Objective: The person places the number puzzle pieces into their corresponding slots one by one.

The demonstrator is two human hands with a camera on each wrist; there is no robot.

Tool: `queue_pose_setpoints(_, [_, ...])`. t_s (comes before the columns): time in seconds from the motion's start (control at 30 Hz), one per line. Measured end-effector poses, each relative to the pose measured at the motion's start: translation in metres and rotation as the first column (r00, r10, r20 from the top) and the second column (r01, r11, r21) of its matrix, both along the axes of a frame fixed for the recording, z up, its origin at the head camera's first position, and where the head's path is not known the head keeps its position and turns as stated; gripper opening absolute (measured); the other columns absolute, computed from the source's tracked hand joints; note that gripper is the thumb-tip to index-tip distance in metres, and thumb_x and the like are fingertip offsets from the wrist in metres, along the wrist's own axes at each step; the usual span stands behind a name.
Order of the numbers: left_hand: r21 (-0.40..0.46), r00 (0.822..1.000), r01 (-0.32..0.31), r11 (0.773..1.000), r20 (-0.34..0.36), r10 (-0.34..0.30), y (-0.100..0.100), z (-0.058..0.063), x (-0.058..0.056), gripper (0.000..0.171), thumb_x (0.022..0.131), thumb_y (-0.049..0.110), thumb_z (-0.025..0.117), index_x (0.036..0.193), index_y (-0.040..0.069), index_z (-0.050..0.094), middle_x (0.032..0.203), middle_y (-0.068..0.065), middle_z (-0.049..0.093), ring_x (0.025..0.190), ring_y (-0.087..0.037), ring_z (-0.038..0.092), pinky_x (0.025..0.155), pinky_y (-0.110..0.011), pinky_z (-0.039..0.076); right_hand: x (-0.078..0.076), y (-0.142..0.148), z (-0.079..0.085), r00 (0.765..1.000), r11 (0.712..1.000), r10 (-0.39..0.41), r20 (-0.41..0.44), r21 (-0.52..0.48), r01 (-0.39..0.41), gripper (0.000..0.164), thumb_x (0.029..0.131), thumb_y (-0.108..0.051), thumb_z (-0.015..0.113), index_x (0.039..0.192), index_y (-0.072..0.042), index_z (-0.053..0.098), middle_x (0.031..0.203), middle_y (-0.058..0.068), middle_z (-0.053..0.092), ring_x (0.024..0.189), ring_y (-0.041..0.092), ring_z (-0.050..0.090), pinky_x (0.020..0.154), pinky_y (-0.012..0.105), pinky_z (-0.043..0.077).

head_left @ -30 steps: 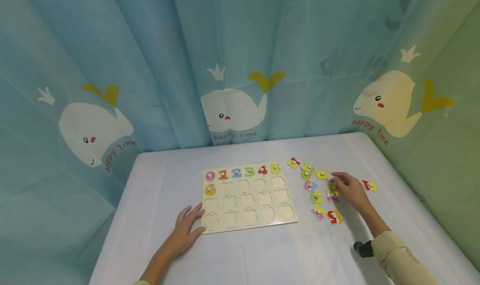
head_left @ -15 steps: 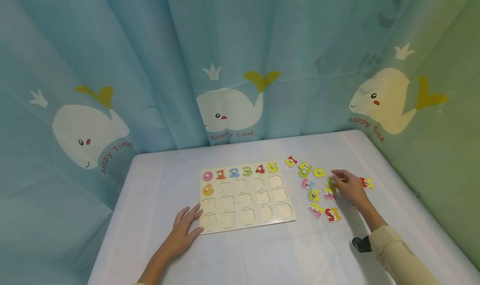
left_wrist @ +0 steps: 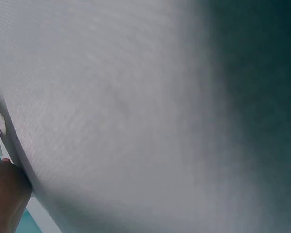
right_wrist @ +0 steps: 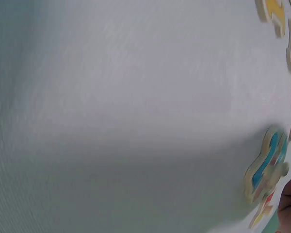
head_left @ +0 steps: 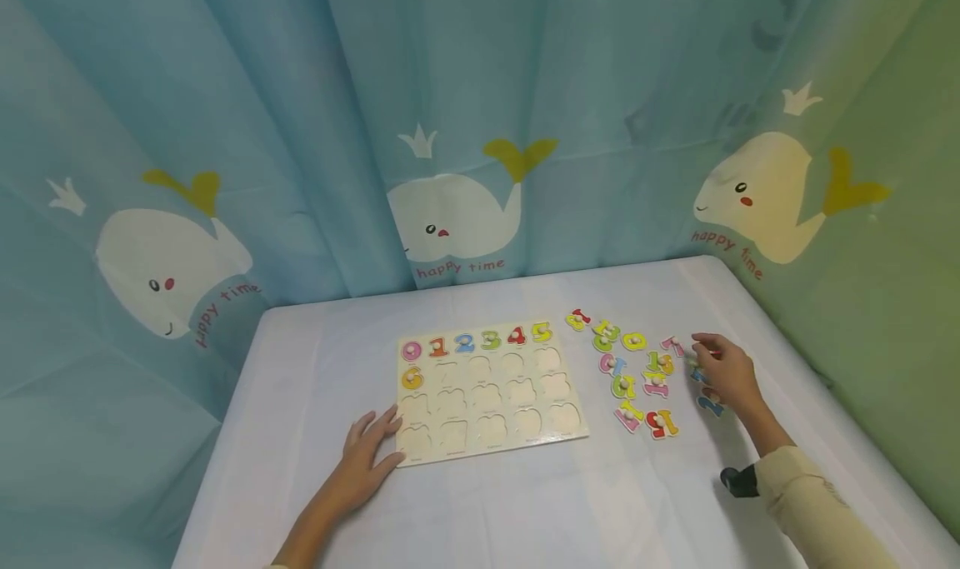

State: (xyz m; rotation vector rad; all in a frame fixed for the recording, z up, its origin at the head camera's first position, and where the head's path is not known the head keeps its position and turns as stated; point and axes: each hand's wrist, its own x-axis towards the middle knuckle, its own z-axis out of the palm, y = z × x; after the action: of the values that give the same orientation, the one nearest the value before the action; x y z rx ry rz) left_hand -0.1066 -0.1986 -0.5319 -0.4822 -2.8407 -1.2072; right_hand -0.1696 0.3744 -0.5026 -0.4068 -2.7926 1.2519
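Note:
My left hand point(head_left: 367, 452) rests at the left edge of a wooden number puzzle board point(head_left: 465, 448), fingertips on its rim and thumb at its near corner. Numbers 0 to 5 fill the top row, and a yellow-orange 6 point(head_left: 412, 378) starts the second. My right hand point(head_left: 729, 375) hovers over the right end of the loose pieces, fingertips close to a red piece point(head_left: 716, 354). A pink 7 point(head_left: 672, 346) lies just left of its fingertips. A blue 2 point(head_left: 710, 401) is beneath the hand; a blue piece with a knob point(right_wrist: 266, 165) shows in the right wrist view.
Several loose knobbed number pieces lie right of the board, among them a red-and-orange 15 point(head_left: 662, 424), a yellow 0 point(head_left: 633, 341) and a pink-and-yellow piece point(head_left: 628, 416). A white cloth point(head_left: 525, 511) covers the table; a whale-print curtain point(head_left: 330, 177) hangs behind.
My right hand has moved right, away from the middle of the loose pieces, and the pink 7 now shows where it was. The left hand stays at the board; the head view has shifted slightly.

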Motion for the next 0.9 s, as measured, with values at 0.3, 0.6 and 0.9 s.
queue_pose_setpoints(0.3, [0.009,1.000,-0.002,1.000,0.009,0.002,-0.001,-0.001,-0.001,0.046,0.085,0.016,0.068,0.127,0.005,0.055,0.145,-0.009,0.040,0.133,-0.039,0.021,0.103,-0.064,0.017,-0.016,0.003,-0.006,0.998,0.997,0.008,-0.067,0.082,-0.002,0.038,0.099,-0.019,0.045,0.129,0.005,0.048,0.122,0.027,0.050,0.109,0.041,0.047,0.086,0.051,0.043])
queue_pose_setpoints(0.6, [0.006,1.000,0.004,1.000,-0.001,-0.004,0.002,-0.005,0.002,0.047,0.084,0.015,0.069,0.127,0.004,0.055,0.144,-0.010,0.041,0.132,-0.041,0.023,0.103,-0.064,0.018,-0.030,-0.009,-0.021,1.000,0.995,0.005,-0.012,0.100,-0.003,0.038,0.095,-0.011,0.053,0.129,0.004,0.048,0.117,0.023,0.053,0.101,0.035,0.048,0.081,0.042,0.045])
queue_pose_setpoints(0.9, [-0.010,1.000,-0.010,1.000,0.027,0.011,0.000,-0.004,0.000,0.046,0.085,0.019,0.068,0.128,0.007,0.055,0.146,-0.006,0.039,0.134,-0.038,0.021,0.104,-0.063,0.017,-0.040,-0.029,-0.015,0.985,0.989,0.078,-0.151,0.138,-0.057,0.039,0.093,-0.009,0.054,0.128,0.005,0.048,0.105,0.021,0.054,0.096,0.034,0.048,0.074,0.039,0.043])
